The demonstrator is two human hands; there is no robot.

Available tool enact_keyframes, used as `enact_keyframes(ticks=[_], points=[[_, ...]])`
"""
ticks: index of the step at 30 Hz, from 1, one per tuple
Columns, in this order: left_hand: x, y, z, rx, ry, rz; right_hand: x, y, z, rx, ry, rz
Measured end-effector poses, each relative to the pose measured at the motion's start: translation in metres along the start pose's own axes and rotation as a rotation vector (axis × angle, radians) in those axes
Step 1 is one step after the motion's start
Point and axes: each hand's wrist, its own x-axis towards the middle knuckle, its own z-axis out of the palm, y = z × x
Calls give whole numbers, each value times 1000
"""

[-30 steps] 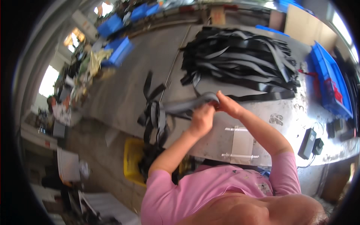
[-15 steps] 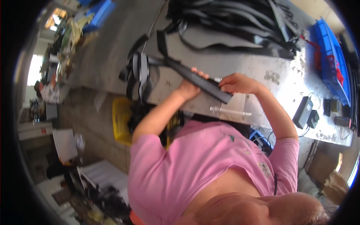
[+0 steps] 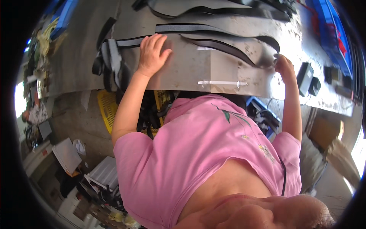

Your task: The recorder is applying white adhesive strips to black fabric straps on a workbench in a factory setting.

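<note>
A long grey strap with black edges point(image 3: 217, 29) stretches across the metal table point(image 3: 183, 68) and bends back in a loop at the right. My right hand point(image 3: 284, 68) has its fingers closed at that loop, gripping the strap. At the left, my left hand point(image 3: 153, 56) lies with fingers spread, fingertips at the strap's lower run. Beyond it, more of the strapping hangs in a folded bunch point(image 3: 113, 57) over the table's front edge.
More black strapping point(image 3: 228, 12) lies at the back. Blue bins point(image 3: 331, 34) and a black power adapter point(image 3: 305, 78) are at the right. Below the table edge are a yellow crate point(image 3: 107, 108) and a blue crate point(image 3: 263, 114). A person point(image 3: 36, 114) is far left.
My hands have moved apart, the right one far to the right with the strap, the left one to the left with its fingers spread. The strap now lies drawn out along the table.
</note>
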Motion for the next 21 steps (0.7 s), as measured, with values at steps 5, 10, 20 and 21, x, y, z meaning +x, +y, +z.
enact_keyframes(ticks=[5,10,20,21], points=[[45,84,19,-170,-18,127,13,1,-18,-374,387,-26],[67,94,44,-91,12,210,-13,-39,44,-983,417,-942],[37,156,24,-506,-291,-62,-49,-22,104,-1098,-346,-631],[32,163,31,-514,-298,-69,-48,-19,96,-1152,-366,-583]])
